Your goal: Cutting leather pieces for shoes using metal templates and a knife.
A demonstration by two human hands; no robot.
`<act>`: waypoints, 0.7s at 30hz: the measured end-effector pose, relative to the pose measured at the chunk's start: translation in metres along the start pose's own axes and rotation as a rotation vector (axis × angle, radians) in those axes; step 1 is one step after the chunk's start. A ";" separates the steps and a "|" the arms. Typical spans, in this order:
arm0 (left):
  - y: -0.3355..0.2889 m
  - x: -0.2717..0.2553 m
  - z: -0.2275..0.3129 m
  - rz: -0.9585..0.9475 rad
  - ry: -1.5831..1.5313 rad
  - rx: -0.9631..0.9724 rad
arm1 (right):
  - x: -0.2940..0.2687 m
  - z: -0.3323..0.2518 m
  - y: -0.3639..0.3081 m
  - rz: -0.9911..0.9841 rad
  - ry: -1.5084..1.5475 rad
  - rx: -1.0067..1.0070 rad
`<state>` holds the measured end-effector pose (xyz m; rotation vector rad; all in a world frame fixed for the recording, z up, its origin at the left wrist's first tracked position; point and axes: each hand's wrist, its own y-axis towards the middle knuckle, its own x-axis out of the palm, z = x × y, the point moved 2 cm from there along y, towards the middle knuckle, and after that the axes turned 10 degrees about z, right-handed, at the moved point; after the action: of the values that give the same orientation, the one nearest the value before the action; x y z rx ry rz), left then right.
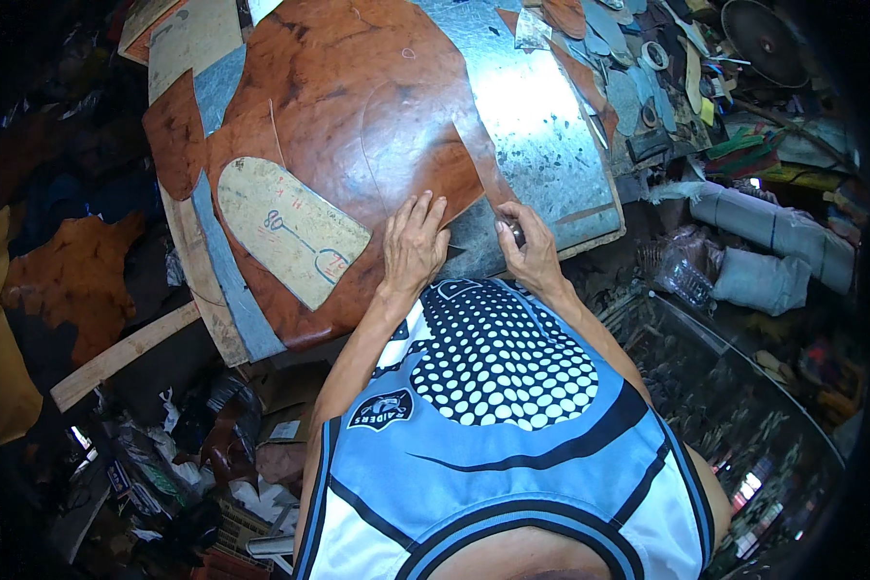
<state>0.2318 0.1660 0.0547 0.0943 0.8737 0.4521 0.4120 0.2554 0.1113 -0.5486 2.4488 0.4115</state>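
Note:
A large sheet of glossy brown leather (338, 106) with dark streaks spreads over the work table. My left hand (416, 242) lies flat on its near edge, fingers stretched forward. Just to the right, my right hand (530, 244) is closed round a small dark thing (516, 233), mostly hidden by the fingers; I cannot tell its kind. A narrow leather strip (480, 155) runs down to the right hand, with a slit between it and the sheet. Left of my left hand, a beige rounded pattern piece (295, 232) with drawn lines and red marks rests on the leather.
A shiny metal sheet (546, 135) covers the table's right part. Beyond it are leather scraps (623, 97), a tape roll (654, 55) and a round fan-like disc (767, 43). Wrapped rolls (773, 227) lie at right. A wooden bar (126, 356) juts out at left above piled clutter.

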 end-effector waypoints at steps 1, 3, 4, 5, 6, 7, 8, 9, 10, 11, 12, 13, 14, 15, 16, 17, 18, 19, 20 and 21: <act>0.009 -0.011 0.012 0.121 0.036 0.057 | 0.000 0.001 0.004 0.031 -0.023 -0.025; 0.033 -0.039 0.043 0.027 -0.117 -0.103 | -0.001 0.003 0.011 0.059 -0.041 -0.057; 0.039 -0.047 0.055 -0.069 -0.272 -0.263 | 0.001 0.005 0.014 0.058 -0.024 -0.092; 0.042 -0.049 0.066 -0.012 -0.309 -0.215 | 0.003 0.006 0.017 0.054 -0.005 -0.131; 0.042 -0.045 0.069 0.000 -0.303 -0.220 | 0.005 0.007 0.020 0.047 0.001 -0.141; 0.043 -0.039 0.069 -0.051 -0.452 -0.299 | 0.008 0.012 0.022 0.029 0.240 0.103; 0.042 -0.033 0.069 -0.102 -0.602 -0.377 | 0.012 0.016 0.023 0.006 0.474 0.351; 0.039 -0.028 0.067 -0.175 -0.688 -0.557 | 0.015 0.019 0.023 0.001 0.618 0.408; 0.037 -0.025 0.068 -0.159 -0.684 -0.562 | 0.016 0.023 0.020 -0.014 0.622 0.401; 0.035 -0.022 0.068 -0.107 -0.905 -0.616 | 0.016 0.027 0.018 0.010 0.601 0.295; 0.033 -0.018 0.068 -0.050 -1.127 -0.663 | 0.015 0.030 0.014 0.035 0.581 0.189; 0.030 -0.011 0.061 0.003 -1.244 -0.689 | 0.013 0.035 0.011 0.001 0.539 0.208; 0.038 -0.024 0.068 0.017 -1.238 -0.687 | 0.009 0.034 0.009 -0.008 0.547 0.200; 0.046 -0.038 0.075 0.025 -1.392 -0.781 | 0.004 0.029 0.008 0.002 0.375 0.051; 0.048 -0.050 0.082 0.037 -1.550 -0.876 | 0.000 0.022 0.005 0.011 0.202 -0.099; 0.049 -0.058 0.077 0.014 -1.566 -0.925 | 0.002 0.015 0.005 0.005 0.230 -0.117; 0.049 -0.068 0.079 0.089 -1.594 -0.957 | 0.003 0.004 0.004 -0.018 0.177 -0.175; 0.046 -0.074 0.075 0.077 -1.579 -0.934 | 0.006 -0.004 0.007 0.042 0.100 -0.283; 0.041 -0.082 0.068 0.066 -1.562 -0.917 | 0.008 -0.011 0.007 0.098 0.021 -0.385; 0.034 -0.081 0.050 0.046 -1.564 -0.913 | 0.013 -0.009 0.010 0.111 0.011 -0.378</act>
<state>0.2130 0.1680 0.1539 -0.3494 -0.9011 0.6066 0.3934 0.2568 0.1122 -0.5691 2.4300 0.9305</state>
